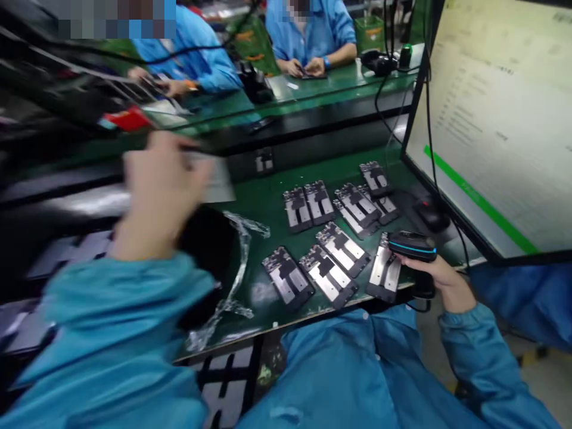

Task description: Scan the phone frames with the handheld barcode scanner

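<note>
- Your right hand (443,275) wraps around a black, blue-lit handheld scanner (412,243).
- Your left hand (161,185), blurred, is curled; its hold I cannot tell.
- Silver-and-black rectangular phone units (333,277) lie between them on the green counter (261,199).

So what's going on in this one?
A person's right hand holds a black scanner near an opened phone-like unit. The left hand is blurred beside a white sheet; any grip is unclear. More units lie on the green table.
</note>
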Demonstrator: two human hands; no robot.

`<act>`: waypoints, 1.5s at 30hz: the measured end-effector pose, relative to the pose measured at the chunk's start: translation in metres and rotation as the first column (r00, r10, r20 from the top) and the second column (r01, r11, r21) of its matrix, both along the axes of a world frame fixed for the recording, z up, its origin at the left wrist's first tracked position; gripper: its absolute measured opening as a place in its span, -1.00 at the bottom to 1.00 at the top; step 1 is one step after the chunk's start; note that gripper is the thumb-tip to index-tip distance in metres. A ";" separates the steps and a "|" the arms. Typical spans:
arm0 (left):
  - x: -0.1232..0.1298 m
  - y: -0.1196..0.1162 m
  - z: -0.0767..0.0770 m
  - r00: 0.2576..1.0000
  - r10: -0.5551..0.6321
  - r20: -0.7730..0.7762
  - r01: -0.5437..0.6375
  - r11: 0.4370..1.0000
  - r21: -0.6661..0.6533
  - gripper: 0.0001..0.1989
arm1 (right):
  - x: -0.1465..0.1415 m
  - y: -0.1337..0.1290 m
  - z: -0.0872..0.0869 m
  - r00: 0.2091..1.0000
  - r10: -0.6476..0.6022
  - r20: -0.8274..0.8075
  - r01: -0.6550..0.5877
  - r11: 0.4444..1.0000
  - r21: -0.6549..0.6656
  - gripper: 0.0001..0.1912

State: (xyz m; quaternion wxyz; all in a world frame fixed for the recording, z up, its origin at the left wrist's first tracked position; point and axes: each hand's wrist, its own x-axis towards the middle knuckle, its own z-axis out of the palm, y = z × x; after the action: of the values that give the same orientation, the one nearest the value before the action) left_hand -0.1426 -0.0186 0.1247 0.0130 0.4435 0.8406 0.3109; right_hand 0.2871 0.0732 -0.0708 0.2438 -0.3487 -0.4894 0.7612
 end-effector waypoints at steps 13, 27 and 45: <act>0.169 0.083 -0.157 0.795 -0.575 0.192 0.558 0.818 0.139 -0.68 | -0.010 -0.015 0.006 0.998 -0.017 -0.066 0.024 0.994 0.111 -0.48; 0.216 0.014 -0.203 0.557 -0.779 0.287 0.789 0.605 0.110 -0.70 | -0.002 0.002 0.001 0.978 -0.118 -0.174 0.096 0.987 -0.130 -0.55; 0.233 0.006 -0.193 0.734 -0.324 0.597 0.229 0.946 0.231 -0.45 | 0.009 -0.061 0.006 0.896 -0.389 -0.216 0.334 0.908 -0.251 -0.68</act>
State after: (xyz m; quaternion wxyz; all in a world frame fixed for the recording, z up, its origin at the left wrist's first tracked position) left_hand 0.0906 -0.0128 -0.0686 0.3068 0.4343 0.6880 0.4939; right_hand 0.2958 0.0124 -0.0648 0.4061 -0.3542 -0.2970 0.7883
